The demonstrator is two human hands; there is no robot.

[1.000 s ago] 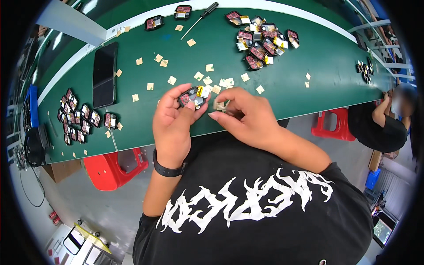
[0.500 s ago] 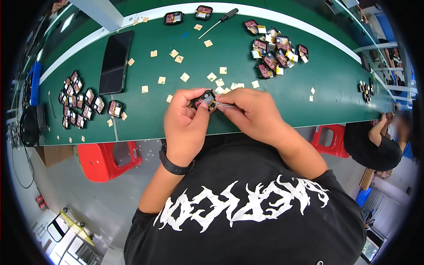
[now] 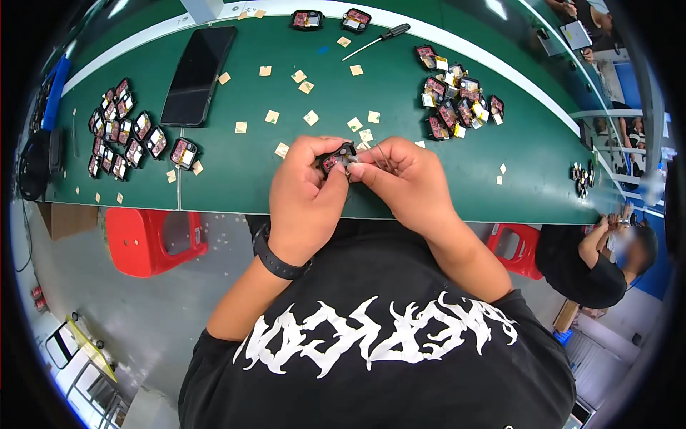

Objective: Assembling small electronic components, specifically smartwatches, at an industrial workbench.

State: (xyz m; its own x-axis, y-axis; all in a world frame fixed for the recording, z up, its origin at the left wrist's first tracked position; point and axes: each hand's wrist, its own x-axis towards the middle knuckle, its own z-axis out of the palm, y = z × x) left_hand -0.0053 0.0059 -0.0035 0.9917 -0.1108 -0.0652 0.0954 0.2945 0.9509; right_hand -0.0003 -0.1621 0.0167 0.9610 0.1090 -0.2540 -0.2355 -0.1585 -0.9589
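My left hand (image 3: 309, 193) grips a small black device housing (image 3: 331, 159) with a red circuit board inside, tilted above the near part of the table. My right hand (image 3: 411, 186) is closed at the housing's right side. Its thumb and index fingertip pinch at the edge, where a small pale part (image 3: 351, 159) shows; the fingers partly hide it. A thin metal tool (image 3: 384, 154), perhaps tweezers, sticks up from between the right fingers, pointing away from the housing. Several square beige adhesive pads (image 3: 366, 135) lie just beyond my hands.
On the green table (image 3: 236, 171), similar devices are grouped at left (image 3: 118, 129) and right (image 3: 457, 100). A black phone-like slab (image 3: 199, 75) lies left of centre. A screwdriver (image 3: 376, 41) and two housings (image 3: 307, 20) lie at the back. Red stools (image 3: 132, 243) stand below; another person (image 3: 582, 264) sits right.
The tool has swung from pointing at the housing to standing up in my right hand, whose fingertips now pinch at the housing's edge. The view has shifted slightly.
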